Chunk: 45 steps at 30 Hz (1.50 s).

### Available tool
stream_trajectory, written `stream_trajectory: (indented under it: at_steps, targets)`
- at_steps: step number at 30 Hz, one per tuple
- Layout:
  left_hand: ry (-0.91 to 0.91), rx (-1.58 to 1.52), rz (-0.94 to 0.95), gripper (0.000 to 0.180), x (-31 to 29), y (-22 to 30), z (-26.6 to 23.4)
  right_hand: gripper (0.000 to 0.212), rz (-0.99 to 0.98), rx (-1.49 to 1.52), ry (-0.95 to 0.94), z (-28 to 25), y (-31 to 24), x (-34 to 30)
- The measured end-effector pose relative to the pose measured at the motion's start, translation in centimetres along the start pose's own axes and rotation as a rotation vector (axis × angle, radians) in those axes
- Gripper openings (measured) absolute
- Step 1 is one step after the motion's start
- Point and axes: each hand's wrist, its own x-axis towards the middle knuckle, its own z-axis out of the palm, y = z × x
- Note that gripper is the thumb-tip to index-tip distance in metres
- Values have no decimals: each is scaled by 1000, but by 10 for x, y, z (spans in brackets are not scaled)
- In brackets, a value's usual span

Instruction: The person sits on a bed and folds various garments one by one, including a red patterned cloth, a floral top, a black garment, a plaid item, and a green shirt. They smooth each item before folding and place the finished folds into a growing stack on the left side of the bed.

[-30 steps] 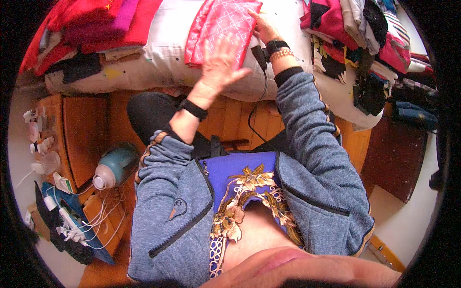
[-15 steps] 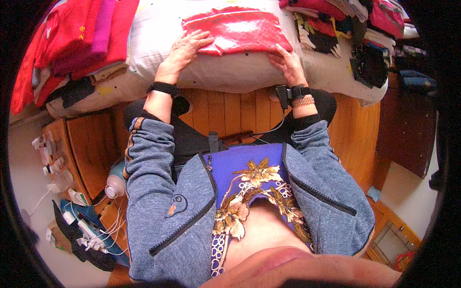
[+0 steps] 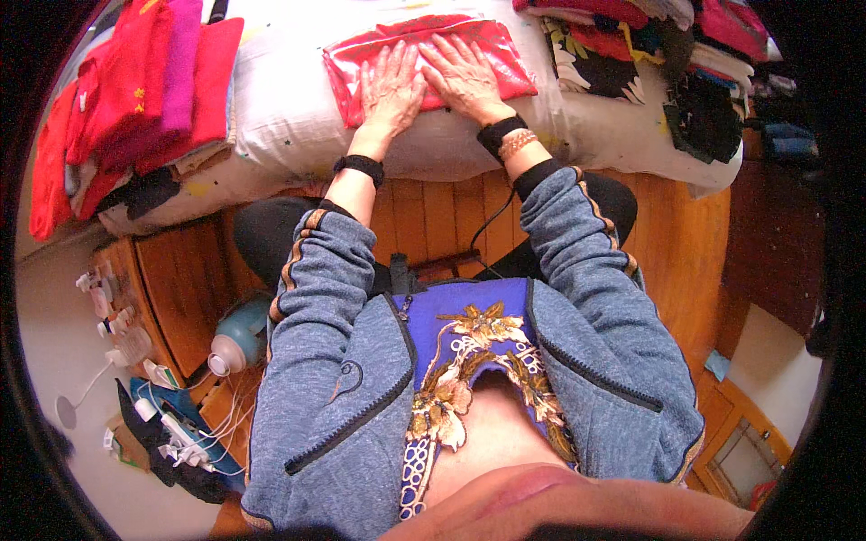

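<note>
A red item in a clear, shiny plastic bag (image 3: 347,72) lies flat on the white bed cover (image 3: 280,99). Both palms press down on it side by side, thumbs almost touching. My left hand (image 3: 391,87) rests on its middle-left part with the fingers stretched out. To its right, my right hand (image 3: 462,77) lies flat as well, fingers slightly spread and angled up and left. Neither hand grips anything. The palms hide the middle of the bag.
Folded red and purple clothes (image 3: 171,81) are piled at the left of the bed. More folded clothes (image 3: 622,45) lie at the right. A wooden cabinet (image 3: 180,288) stands lower left, near a power strip (image 3: 185,442) with white cables.
My hands have moved inward from the bag's left and right edges onto its top. The bag has shifted slightly left and sits a little tilted.
</note>
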Motion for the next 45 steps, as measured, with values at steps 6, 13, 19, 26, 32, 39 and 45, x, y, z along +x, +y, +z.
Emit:
stream_trajectory:
  at_steps: [6,13,19,26,32,39,45]
  targets:
    - [4,154,-89,66,10,-39,-1,50,117,81,104,6,25,-6]
    - [-32,203,-211,66,14,-62,-6,47,191,50,171,9,42,-11]
    - [-111,271,-318,69,4,-75,-6,48,469,203,35,15,62,-31]
    - [-326,-13,-490,86,35,-76,-50,63,661,834,-33,-7,101,-85]
    - [-384,-314,-336,71,53,-47,-43,67,655,1236,-95,-38,114,-97]
    - [-143,-838,-332,37,99,-35,-93,50,595,1362,-128,-16,136,-96]
    - [334,-1014,-25,27,109,-93,-276,48,520,1242,-104,4,129,-98]
